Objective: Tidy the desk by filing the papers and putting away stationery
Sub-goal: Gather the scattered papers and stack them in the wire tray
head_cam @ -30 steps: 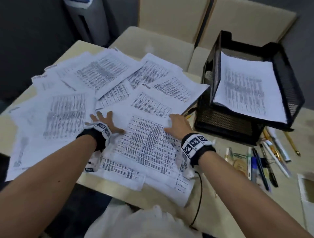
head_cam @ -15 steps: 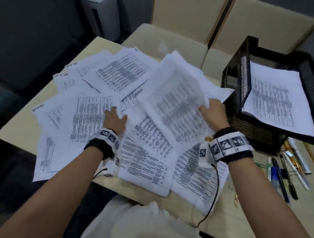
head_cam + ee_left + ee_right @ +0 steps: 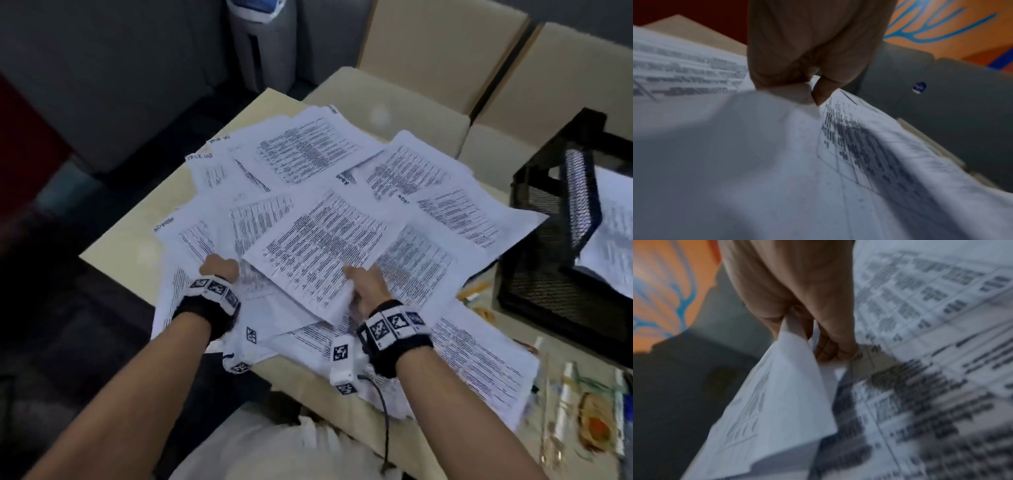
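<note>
Broadly, the papers (image 3: 318,192) lay fanned in overlapping layers over the desk (image 3: 137,246), white sheets printed with dense black tables and lines of text, some with short headings at the corners. They spread ahead of both hands and out to either side. One sheet (image 3: 322,250) sat on top of the rest, between the two hands, its near edge raised off the pile and its far part resting on the papers beyond.

Left hand (image 3: 219,269): fingers curled, at the left near edge of that sheet. In the left wrist view the fingers (image 3: 809,65) pinched a fold of paper, which bulged up toward the camera; blur hid finer detail.

Right hand (image 3: 368,284): at the right near corner of the same sheet, thumb on top of the print. In the right wrist view the fingers (image 3: 830,340) were bent around a paper edge, with a corner hanging down below the hand and more printed pages lying just beyond the fingertips.

Right of the right hand stood a black mesh tray (image 3: 534,260), with a printed page (image 3: 613,236) inside its upper tier. Nearer the person on that side, pens (image 3: 568,387) and other small stationery lay on the desk, too blurred to sort out.
</note>
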The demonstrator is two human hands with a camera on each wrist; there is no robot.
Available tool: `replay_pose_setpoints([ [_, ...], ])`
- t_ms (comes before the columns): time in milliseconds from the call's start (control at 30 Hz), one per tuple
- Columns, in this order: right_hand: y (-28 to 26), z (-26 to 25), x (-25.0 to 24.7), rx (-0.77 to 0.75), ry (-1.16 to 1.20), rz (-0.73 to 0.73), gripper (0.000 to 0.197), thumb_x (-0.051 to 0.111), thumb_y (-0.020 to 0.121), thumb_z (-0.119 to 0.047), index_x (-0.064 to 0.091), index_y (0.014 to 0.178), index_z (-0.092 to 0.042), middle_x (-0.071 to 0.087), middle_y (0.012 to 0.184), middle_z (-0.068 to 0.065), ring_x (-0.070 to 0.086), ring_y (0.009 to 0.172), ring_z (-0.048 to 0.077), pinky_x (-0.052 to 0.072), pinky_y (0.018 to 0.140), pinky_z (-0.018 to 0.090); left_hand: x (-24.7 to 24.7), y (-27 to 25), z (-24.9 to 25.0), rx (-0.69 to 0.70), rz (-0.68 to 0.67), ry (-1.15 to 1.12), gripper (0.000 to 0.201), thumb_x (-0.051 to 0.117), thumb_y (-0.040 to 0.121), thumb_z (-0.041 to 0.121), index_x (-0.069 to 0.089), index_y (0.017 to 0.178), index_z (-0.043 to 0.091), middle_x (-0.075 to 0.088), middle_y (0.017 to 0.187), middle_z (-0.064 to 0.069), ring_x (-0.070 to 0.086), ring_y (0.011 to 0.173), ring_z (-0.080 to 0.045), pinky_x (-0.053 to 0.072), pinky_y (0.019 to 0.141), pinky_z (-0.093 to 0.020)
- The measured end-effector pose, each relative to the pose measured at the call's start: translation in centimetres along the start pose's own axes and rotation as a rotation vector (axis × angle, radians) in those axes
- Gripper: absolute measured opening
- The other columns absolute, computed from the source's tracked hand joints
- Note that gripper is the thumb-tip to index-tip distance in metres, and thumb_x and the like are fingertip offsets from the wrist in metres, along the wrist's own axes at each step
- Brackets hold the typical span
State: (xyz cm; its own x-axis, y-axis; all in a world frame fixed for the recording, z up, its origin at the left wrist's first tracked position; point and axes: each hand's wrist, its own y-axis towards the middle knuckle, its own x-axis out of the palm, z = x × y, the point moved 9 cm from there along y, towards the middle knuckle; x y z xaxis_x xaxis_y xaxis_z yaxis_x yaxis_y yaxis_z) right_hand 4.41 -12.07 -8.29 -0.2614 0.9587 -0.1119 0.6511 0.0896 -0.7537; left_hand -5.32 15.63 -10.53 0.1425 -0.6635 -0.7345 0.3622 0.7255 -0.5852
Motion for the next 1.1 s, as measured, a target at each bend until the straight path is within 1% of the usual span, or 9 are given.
replay_pose_setpoints([
  [167,-0.5,-0.2,4.2,-0.178,-0.375,0.016,0.061,0.049,0.094,-0.008,0.019,0.146,-0.002,0.042,0.136,0.014,0.051,0.080,0.009,0.046,0.057,0.016,0.7,-0.8,0.3,0.075,-0.132,-0.291,0.067,0.023,0.100,0.045,0.044,0.128,-0.013,0.044,0.138,-0.029,0.045,0.127,-0.040,0.037,0.106,-0.041],
  [267,-1.0,-1.5,2.6,-0.310,-0.475,0.087,0.059,0.045,0.091,0.004,0.025,0.145,-0.010,0.048,0.135,0.010,0.060,0.079,0.012,0.052,0.067,0.023,-1.1,-0.2,1.4,0.173,-0.116,-0.266,0.052,0.036,0.097,0.044,0.061,0.096,-0.002,0.061,0.103,-0.027,0.058,0.103,-0.035,0.046,0.083,-0.032],
  [333,-1.6,-3.5,0.7,-0.395,-0.520,0.149,0.066,0.043,0.088,0.008,0.022,0.146,-0.015,0.050,0.134,0.011,0.059,0.065,0.016,0.053,0.053,0.026,-3.5,0.5,3.7,0.279,-0.019,-0.158,0.030,0.046,0.094,0.030,0.050,0.074,0.007,0.060,0.088,-0.021,0.057,0.089,-0.030,0.043,0.072,-0.031],
  [500,-1.1,-10.2,-5.5,-0.485,-0.436,0.345,0.021,0.041,0.092,0.001,0.050,0.108,-0.008,0.043,0.072,0.001,0.042,0.055,0.014,0.034,0.043,0.022,-5.5,2.5,14.3,0.571,0.091,0.220,0.039,0.050,0.091,0.022,0.050,0.125,0.004,0.048,0.130,-0.019,0.048,0.119,-0.035,0.043,0.099,-0.045],
  [600,0.5,-12.8,-8.8,-0.513,-0.264,0.466,0.030,0.042,0.090,0.003,0.042,0.074,-0.023,0.041,0.069,-0.001,0.041,0.058,0.015,0.030,0.044,0.019,-2.3,2.9,19.6,0.714,0.076,0.516,0.063,0.058,0.086,0.036,0.036,0.137,0.007,0.037,0.140,-0.015,0.037,0.129,-0.032,0.037,0.104,-0.046],
  [700,1.9,-12.8,-11.2,-0.513,-0.012,0.574,0.031,0.043,0.086,0.005,0.051,0.109,-0.014,0.050,0.083,0.001,0.048,0.068,0.015,0.036,0.051,0.019,1.1,4.2,20.5,0.685,0.072,0.634,0.078,0.061,0.078,0.044,0.028,0.139,0.008,0.031,0.144,-0.014,0.033,0.131,-0.031,0.034,0.106,-0.045],
  [833,2.9,-10.4,-12.3,-0.439,0.066,0.605,0.040,0.037,0.088,0.003,0.039,0.124,-0.015,0.037,0.074,-0.004,0.043,0.069,0.016,0.038,0.072,0.025,1.2,4.5,22.1,0.715,0.099,0.726,0.049,0.052,0.089,0.029,0.043,0.127,0.001,0.048,0.128,-0.017,0.048,0.116,-0.031,0.044,0.086,-0.038],
  [1000,4.2,-6.8,-11.1,-0.340,0.084,0.530,0.029,0.039,0.088,0.002,0.032,0.106,-0.019,0.030,0.070,-0.004,0.034,0.061,0.012,0.030,0.052,0.023,-1.9,3.7,23.7,0.710,0.146,0.534,0.009,0.042,0.094,0.003,0.051,0.092,0.003,0.055,0.081,-0.010,0.046,0.060,-0.018,0.045,0.061,-0.030],
  [1100,4.4,-5.8,-9.1,-0.288,0.104,0.432,0.039,0.040,0.087,0.006,0.039,0.121,-0.014,0.046,0.084,0.000,0.045,0.069,0.012,0.037,0.055,0.023,-4.4,0.1,24.8,0.779,0.215,0.293,0.024,0.038,0.091,0.001,0.058,0.105,0.000,0.061,0.104,-0.019,0.060,0.090,-0.031,0.047,0.073,-0.036],
])
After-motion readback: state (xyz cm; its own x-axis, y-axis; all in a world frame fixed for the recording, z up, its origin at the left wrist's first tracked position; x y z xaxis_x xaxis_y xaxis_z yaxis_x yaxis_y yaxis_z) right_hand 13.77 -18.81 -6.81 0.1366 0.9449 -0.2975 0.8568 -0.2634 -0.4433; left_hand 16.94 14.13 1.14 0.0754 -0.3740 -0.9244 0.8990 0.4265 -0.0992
